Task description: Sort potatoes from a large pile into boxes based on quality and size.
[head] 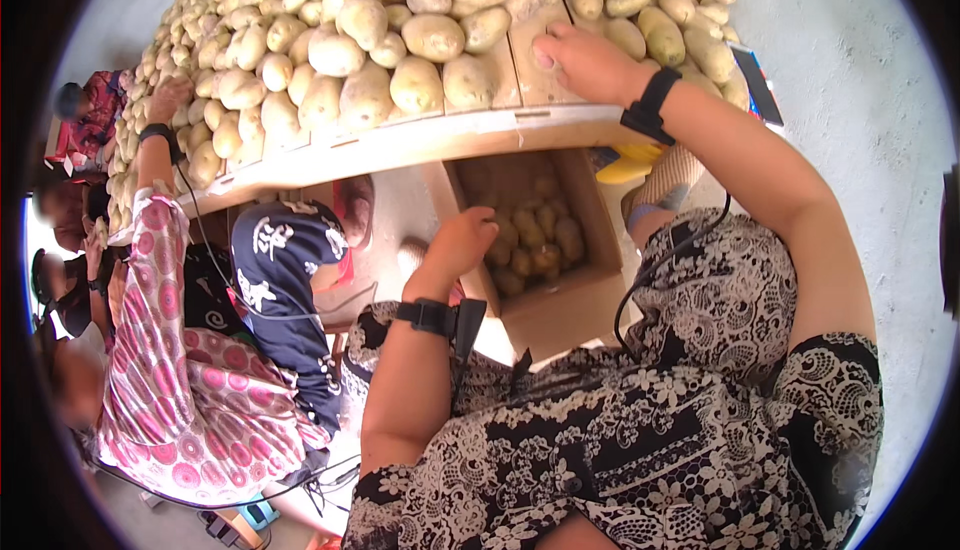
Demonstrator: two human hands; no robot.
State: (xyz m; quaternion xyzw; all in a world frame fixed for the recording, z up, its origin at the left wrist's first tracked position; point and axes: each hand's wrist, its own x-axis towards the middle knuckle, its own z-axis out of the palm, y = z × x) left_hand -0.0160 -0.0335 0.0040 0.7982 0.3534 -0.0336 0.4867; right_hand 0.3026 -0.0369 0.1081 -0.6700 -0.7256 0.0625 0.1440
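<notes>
Many potatoes (335, 53) cover a cardboard-topped table (525, 62). My right hand (577, 59) is over a bare strip of the cardboard near the table's front edge, fingers curled; whether anything is under its fingertips is hidden. Below the table edge stands an open cardboard box (562, 317) with potatoes (534, 227) inside. My left hand (463, 239) is over the left rim of that box, its fingers bent; I cannot tell if it holds something. Each of my wrists bears a black strap.
A co-worker in a pink patterned garment (217, 430) sits at the left, one hand (169, 96) on the potatoes. More people are farther left. A black cable (247, 310) runs from the co-worker's wrist. A yellow object (626, 164) lies behind the box, under the table.
</notes>
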